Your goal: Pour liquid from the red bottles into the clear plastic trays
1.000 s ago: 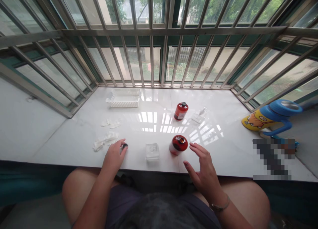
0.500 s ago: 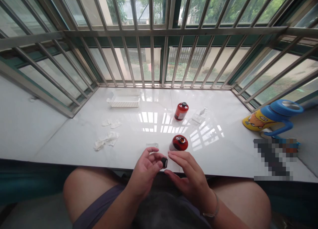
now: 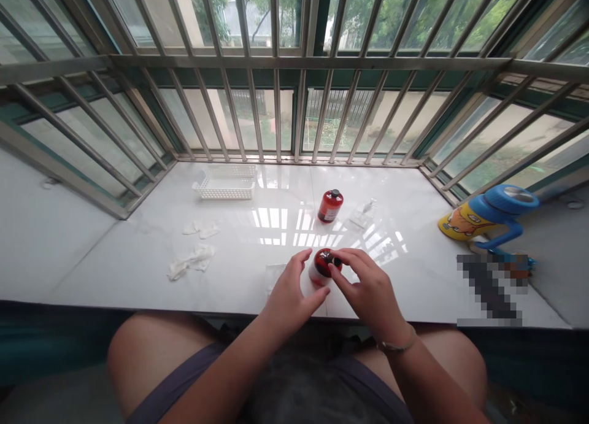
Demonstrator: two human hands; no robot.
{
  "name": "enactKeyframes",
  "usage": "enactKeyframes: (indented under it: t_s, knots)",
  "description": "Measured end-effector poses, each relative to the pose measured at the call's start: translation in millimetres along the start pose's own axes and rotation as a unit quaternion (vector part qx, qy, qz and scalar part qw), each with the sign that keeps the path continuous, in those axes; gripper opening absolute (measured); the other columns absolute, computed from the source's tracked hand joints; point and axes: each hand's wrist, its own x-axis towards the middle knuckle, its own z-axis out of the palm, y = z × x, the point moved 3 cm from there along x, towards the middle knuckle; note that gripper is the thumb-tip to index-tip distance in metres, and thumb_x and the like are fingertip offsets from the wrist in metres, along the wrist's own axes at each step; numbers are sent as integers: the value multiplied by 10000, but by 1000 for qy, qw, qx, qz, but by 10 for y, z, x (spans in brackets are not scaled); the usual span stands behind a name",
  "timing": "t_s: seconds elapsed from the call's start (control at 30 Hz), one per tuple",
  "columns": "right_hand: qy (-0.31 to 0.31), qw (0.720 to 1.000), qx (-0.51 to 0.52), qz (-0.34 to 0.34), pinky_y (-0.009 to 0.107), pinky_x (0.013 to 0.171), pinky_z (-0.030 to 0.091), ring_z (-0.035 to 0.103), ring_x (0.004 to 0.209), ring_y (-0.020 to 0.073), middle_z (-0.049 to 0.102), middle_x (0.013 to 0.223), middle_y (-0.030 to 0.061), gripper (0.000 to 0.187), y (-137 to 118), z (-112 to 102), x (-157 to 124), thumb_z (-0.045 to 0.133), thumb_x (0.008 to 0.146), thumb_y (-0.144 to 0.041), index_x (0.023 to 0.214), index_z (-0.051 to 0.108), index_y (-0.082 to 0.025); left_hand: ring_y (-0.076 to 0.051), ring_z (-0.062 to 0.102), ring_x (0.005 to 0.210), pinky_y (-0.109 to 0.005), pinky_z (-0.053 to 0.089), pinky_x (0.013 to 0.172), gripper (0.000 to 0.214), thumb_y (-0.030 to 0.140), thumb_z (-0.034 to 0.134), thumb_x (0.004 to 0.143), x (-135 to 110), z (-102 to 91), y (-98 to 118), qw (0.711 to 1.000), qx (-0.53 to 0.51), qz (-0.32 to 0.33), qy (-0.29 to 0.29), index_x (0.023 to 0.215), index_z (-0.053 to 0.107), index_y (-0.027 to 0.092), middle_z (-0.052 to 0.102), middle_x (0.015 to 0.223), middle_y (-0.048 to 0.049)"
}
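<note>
Between my thumb and fingers, my right hand (image 3: pixel 369 287) pinches a small black bottle cap (image 3: pixel 337 261) at the top of the nearer red bottle (image 3: pixel 318 272). The cap is tilted beside the neck, and my fingers partly hide the opening. On the bottle's left side my left hand (image 3: pixel 293 290) curves with thumb and fingers apart; whether it touches the bottle I cannot tell. Farther back stands a second red bottle (image 3: pixel 331 207) with a dark cap and a pale label. A clear flat piece (image 3: pixel 275 275) lies by my left hand, partly covered by it.
A white perforated basket (image 3: pixel 224 191) sits at the back left. Crumpled white tissues (image 3: pixel 191 263) lie on the left. A clear pump item (image 3: pixel 363 214) rests right of the far bottle. A blue and yellow flask (image 3: pixel 478 214) stands at right, near a blurred dark patch. Barred windows enclose the counter.
The black cap has passed from my left hand to my right and moved up to the near bottle's top. My left hand has opened and moved beside that bottle.
</note>
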Motion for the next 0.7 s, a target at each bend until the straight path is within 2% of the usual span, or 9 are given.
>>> enactKeyframes:
  t_s: [0.07, 0.13, 0.23, 0.4, 0.5, 0.63, 0.7]
  knots:
    - [-21, 1000, -12, -2, 479, 965, 656, 764, 1089, 286, 781, 1195, 78, 245, 77, 23, 39, 626, 1054, -263, 1280, 713, -298, -383, 488, 1572, -627, 390, 1327, 912, 302, 916, 816, 150, 85, -34, 998, 51, 10, -19, 1606, 462, 279, 504, 1684, -157]
    - [-25, 999, -25, 3, 489, 953, 654, 767, 1061, 291, 785, 1182, 81, 266, 135, 47, 60, 636, 1041, -266, 1301, 687, -288, -405, 495, 1567, -630, 406, 1310, 965, 283, 938, 782, 285, 170, -65, 997, 69, 8, -33, 1618, 456, 273, 507, 1688, -169]
    - [-32, 999, -30, 14, 498, 961, 648, 766, 1077, 298, 782, 1199, 86, 316, 183, 82, 80, 651, 1025, -260, 1340, 646, -280, -392, 557, 1521, -604, 454, 1273, 884, 244, 876, 838, 405, 251, -86, 996, 80, 7, -42, 1617, 458, 262, 565, 1645, -172]
    - [-60, 998, -3, 28, 502, 1002, 628, 744, 1142, 297, 764, 1258, 83, 370, 207, 121, 58, 644, 1028, -254, 1391, 583, -296, -375, 603, 1483, -566, 496, 1237, 814, 250, 833, 884, 402, 254, -81, 995, 87, 16, -41, 1607, 458, 250, 609, 1607, -163]
    - [-46, 997, 4, 56, 510, 980, 624, 733, 1101, 303, 765, 1238, 91, 484, 245, 104, -28, 695, 1016, -340, 1462, 515, -289, -374, 604, 1482, -570, 494, 1238, 807, 230, 816, 895, 381, 255, -96, 995, 90, 24, -41, 1613, 448, 258, 608, 1605, -165]
    - [4, 989, -3, 144, 431, 767, 622, 696, 820, 253, 714, 948, 33, 664, 334, 26, -166, 799, 937, -539, 1443, 484, -246, -371, 586, 1498, -574, 470, 1261, 842, 223, 849, 878, 385, 267, -134, 995, 93, 21, -39, 1614, 441, 255, 599, 1612, -167]
    - [25, 987, 11, 156, 436, 799, 624, 706, 864, 258, 705, 983, 46, 688, 338, -6, -201, 817, 915, -567, 1419, 479, -241, -370, 582, 1502, -573, 463, 1267, 850, 222, 859, 872, 393, 270, -145, 994, 96, 18, -39, 1612, 442, 246, 597, 1613, -170]
